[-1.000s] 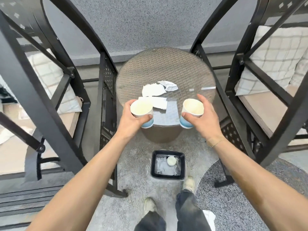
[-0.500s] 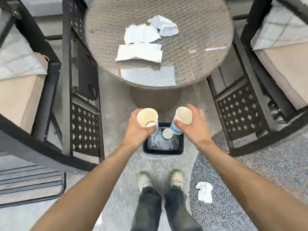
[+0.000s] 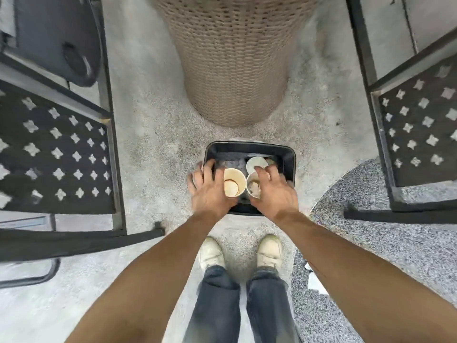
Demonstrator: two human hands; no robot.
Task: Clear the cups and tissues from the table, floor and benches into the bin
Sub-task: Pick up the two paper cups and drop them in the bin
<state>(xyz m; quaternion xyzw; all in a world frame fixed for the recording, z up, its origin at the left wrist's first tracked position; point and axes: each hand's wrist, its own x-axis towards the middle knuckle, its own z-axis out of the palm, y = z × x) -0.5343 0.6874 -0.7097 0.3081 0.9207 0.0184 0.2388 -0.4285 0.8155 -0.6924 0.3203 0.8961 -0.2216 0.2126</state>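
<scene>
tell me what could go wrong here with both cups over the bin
1. The left hand and right hand look spread, as if letting go of the left cup and right cup. Both sit near the bin front edge, so one might tip out onto the floor.
2. A third cup and tissues already lie inside, so new cups may bounce or perch.
3. The tissue beside the right arm could be missed.

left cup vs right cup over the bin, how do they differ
The left cup shows a tan, stained inside with nothing in it; the right cup looks paler, with something whitish inside. The left cup's mouth is in full view; the right hand partly covers the right cup's. Both sit over the bin.
</scene>
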